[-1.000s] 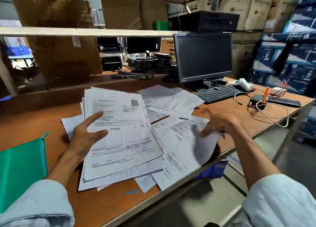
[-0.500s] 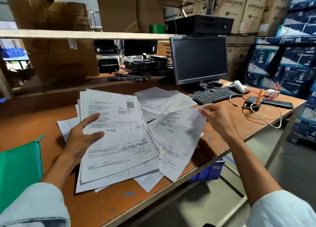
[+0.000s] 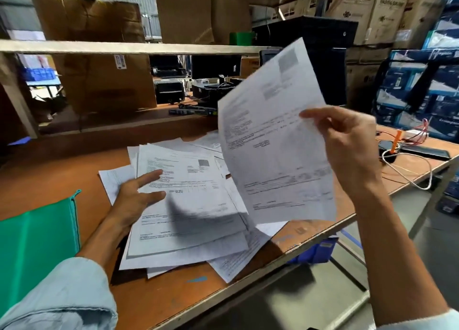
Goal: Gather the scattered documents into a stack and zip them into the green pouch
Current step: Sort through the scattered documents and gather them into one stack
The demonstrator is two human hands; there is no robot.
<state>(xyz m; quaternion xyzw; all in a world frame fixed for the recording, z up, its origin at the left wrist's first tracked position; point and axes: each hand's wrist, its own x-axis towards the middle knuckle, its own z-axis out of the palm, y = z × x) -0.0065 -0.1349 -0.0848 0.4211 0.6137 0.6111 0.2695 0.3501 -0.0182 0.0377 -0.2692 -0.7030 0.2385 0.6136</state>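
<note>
A loose pile of printed documents (image 3: 188, 205) lies on the brown table (image 3: 44, 180). My left hand (image 3: 136, 195) rests flat on the pile's left side, fingers spread. My right hand (image 3: 347, 143) pinches the right edge of one printed sheet (image 3: 273, 151) and holds it up in the air, above the pile's right side. More sheets (image 3: 206, 143) lie further back, partly hidden by the raised sheet. The green pouch (image 3: 37, 242) lies flat at the table's left, by my left sleeve; its zip is not visible.
A monitor (image 3: 330, 76) stands behind the raised sheet. Cables and an orange-handled tool (image 3: 397, 141) lie at the table's right end. The table's front edge (image 3: 260, 265) runs diagonally close to the pile. A blue bin (image 3: 315, 250) sits under it. Cardboard boxes (image 3: 372, 9) are stacked behind.
My right hand has lifted one sheet off the pile's right side and raised it high in front of the monitor. My left hand has stayed on the pile.
</note>
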